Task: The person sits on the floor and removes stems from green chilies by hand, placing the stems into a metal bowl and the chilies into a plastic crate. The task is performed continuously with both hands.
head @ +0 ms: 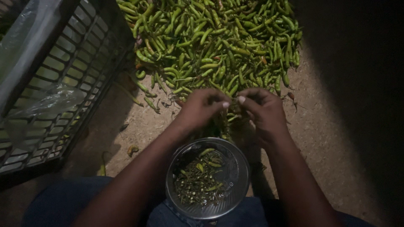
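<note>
Fingertips of the left hand (202, 110) and right hand (261, 112) meet over one green chilli (234, 110), thumbs nearly touching, both pinched narrow around it. Chilli mostly hidden between the fingers; can't tell which end each hand has. It sits at the near edge of the pile, above and just beyond the bowl.

Below the hands, between the knees: round steel bowl (235, 185), holding a layer of small green stems and bits (198, 180) plus a few short chilli pieces. Forearms run down either side of it.

Beyond the hands: big heap of green chillies (210, 42) spread on the dirt floor (320, 126), a few strays loose at its left edge, one yellowish curled one (133, 149) near the left forearm. Left side: dark plastic lattice crate (71, 75) with a clear plastic sheet (46, 105) lining it, well apart from the hands.

Step, as judged: stem-pulling on a single chilli, mid-pinch, stem looks not yet off. Next move likely calls for a short twist or snap with hands pulling apart, then dropping the stem straight down into the bowl without tipping it.
</note>
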